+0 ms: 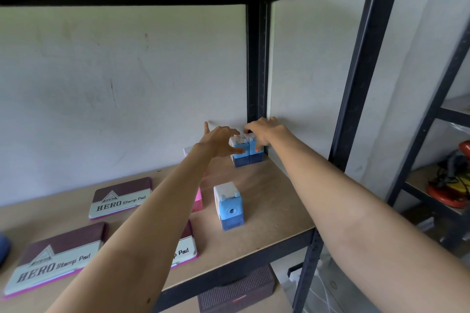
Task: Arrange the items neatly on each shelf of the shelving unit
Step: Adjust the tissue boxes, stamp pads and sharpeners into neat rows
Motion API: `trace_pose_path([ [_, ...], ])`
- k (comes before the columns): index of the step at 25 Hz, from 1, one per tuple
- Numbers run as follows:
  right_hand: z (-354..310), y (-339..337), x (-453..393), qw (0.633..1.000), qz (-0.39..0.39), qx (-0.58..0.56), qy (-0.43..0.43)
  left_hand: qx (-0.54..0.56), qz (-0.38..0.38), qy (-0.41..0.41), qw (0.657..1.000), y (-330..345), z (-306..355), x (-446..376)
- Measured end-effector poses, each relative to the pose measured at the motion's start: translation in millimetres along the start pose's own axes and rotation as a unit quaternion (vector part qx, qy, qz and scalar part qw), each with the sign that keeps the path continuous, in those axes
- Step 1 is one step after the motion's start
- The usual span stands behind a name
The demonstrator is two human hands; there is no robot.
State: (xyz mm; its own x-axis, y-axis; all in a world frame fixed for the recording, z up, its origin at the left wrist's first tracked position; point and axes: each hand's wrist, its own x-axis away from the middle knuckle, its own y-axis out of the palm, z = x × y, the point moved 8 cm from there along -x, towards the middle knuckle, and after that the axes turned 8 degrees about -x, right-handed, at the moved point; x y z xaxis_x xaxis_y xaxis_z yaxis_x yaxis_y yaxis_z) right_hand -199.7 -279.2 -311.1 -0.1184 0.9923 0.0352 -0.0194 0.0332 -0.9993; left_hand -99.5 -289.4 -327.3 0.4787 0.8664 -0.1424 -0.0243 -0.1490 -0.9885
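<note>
Two blue sharpeners are held side by side against the rear post — left hand gripping the left one, right hand the right one, fingers curled over the tops, apparently to square them into the corner. A third sharpener stands well in front of the post, not yet aligned. Stamp pads lie scattered far left of the post; a pink item is partly hidden under the left forearm — possibly in the way.
</note>
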Motion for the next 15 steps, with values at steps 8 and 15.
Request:
trace_pose_path([
  [8,-8.0,-15.5,19.5,0.999,0.011,-0.046,-0.006,0.019,0.020,-0.020,0.999,-27.2,-28.3,25.7],
  [15,-52.5,-33.1,58.7,0.969,0.025,-0.219,-0.108,0.026,0.030,-0.065,0.997,-43.1,-70.9,66.4],
])
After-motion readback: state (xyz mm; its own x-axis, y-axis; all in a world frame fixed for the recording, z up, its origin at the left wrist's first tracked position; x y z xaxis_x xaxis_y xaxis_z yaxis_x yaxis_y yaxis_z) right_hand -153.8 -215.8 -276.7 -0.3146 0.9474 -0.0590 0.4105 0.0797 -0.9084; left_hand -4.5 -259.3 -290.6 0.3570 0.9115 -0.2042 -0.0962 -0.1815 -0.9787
